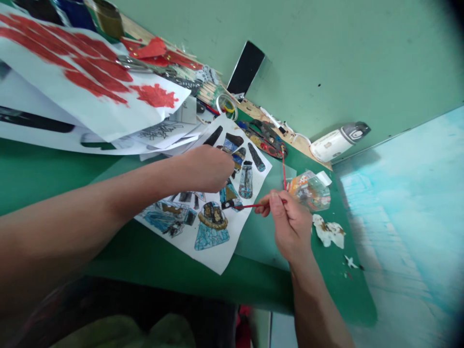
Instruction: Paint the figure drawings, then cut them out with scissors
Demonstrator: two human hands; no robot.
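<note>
My right hand (292,220) pinches a thin red-handled paintbrush (250,206). Its dark end is over a white sheet of paper (232,256), which lies on the green table. Painted drawings cover the sheet in blue, black and brown, among them a dome-like piece (213,217) and a bottle-like shape (246,180). My left hand (210,166) is closed above the upper middle of the sheet; what its fingers hold, if anything, is hidden. Just beyond my right hand stands a clear plastic cup (313,191) with orange print. A second red brush (284,169) leans near it.
A paint-smeared palette (266,137) lies behind the sheet. A dark phone (246,70) leans on the wall near a white bottle-like device (339,141). Stained tissue (328,232) lies right. Red-painted paper (108,106), sticks and paint jars (108,19) crowd the left.
</note>
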